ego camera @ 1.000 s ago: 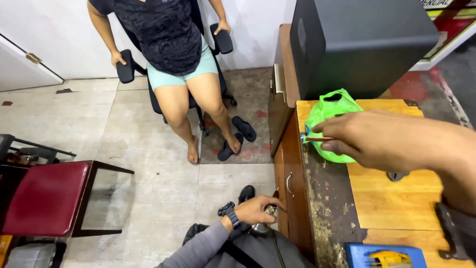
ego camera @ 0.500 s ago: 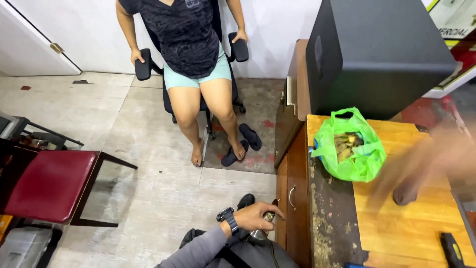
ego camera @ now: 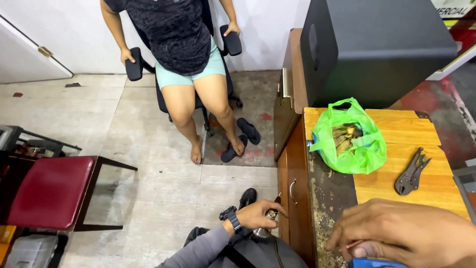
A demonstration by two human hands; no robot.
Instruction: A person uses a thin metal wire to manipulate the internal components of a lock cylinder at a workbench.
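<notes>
The person's right hand point(ego camera: 401, 231) fills the lower right of the head view, knuckles up, fingers curled over the near edge of the worn wooden workbench point(ego camera: 426, 183). The fingertips point(ego camera: 342, 243) are pinched together around something thin and reddish-brown, too small and too hidden to identify; how tight the pinch is cannot be told. Directly beneath the palm, a blue plastic object point(ego camera: 377, 263) shows only as a sliver at the bottom edge, touching or just under the hand.

The person's left hand point(ego camera: 260, 214), with a dark wristwatch and grey sleeve, sits lower and to the left of the right hand, beside the brown cabinet front point(ego camera: 292, 193). Its fingers are closed around a small metal cylindrical piece point(ego camera: 265, 226), held against the lap.

Beyond the right hand, farther up the bench, dark steel locking pliers point(ego camera: 410, 172) lie flat, apart from the hand. Left of the pliers and farther still from the hand rests a green plastic bag point(ego camera: 349, 144), open at the top with brownish pieces inside. Behind the bag stands a large black box-shaped case point(ego camera: 372, 49).

Across the tiled floor, well apart from both hands, another person sits in a black office chair point(ego camera: 230, 42); dark sandals point(ego camera: 243, 139) lie by their feet. A red padded stool point(ego camera: 47, 191) stands at far left.
</notes>
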